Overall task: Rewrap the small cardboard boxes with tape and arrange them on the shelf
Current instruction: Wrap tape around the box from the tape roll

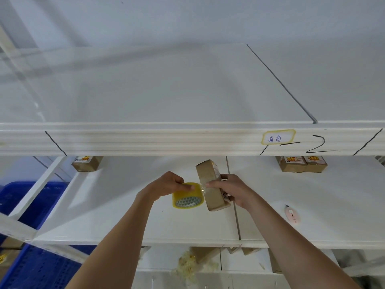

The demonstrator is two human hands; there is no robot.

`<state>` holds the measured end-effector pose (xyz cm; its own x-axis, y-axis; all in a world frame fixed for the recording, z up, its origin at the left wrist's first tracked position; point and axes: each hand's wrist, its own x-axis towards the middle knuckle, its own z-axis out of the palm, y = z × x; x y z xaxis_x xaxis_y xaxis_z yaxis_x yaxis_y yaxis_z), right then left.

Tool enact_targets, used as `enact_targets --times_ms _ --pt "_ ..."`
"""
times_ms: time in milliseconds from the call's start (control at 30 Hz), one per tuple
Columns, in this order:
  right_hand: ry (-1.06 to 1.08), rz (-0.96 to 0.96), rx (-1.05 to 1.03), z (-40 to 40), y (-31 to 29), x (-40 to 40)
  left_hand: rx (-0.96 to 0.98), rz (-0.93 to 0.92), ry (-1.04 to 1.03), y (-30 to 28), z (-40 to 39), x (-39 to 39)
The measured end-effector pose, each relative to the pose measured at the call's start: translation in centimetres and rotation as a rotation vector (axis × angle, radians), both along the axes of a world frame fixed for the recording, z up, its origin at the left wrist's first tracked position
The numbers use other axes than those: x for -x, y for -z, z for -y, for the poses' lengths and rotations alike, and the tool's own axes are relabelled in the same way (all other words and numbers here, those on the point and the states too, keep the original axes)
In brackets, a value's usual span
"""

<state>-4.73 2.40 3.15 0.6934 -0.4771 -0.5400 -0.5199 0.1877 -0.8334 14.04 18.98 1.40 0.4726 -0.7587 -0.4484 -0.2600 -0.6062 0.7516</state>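
Head view: we hold a small cardboard box up on edge above the middle shelf, our right hand gripping it with a fingertip pressing clear tape onto its side. Our left hand pinches the yellowish tape roll just beside the box. More boxes sit at the back right, another box back left, and a pink cutter lies at right
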Motion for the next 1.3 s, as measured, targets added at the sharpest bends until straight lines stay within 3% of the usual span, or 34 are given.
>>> enact_targets --times_ms 200,567,1300 --pt "-0.002 0.056 -0.016 0.5 -0.4 -0.2 -0.071 0.12 -0.06 0.8 0.1 -0.3" --pt "-0.036 0.098 -0.048 1.9 -1.1 0.5 0.104 -0.047 0.016 0.4 -1.5 -1.7" --pt "0.096 0.32 -0.526 -1.7 -0.7 0.7 -0.098 0.227 -0.004 -1.7 1.8 0.3"
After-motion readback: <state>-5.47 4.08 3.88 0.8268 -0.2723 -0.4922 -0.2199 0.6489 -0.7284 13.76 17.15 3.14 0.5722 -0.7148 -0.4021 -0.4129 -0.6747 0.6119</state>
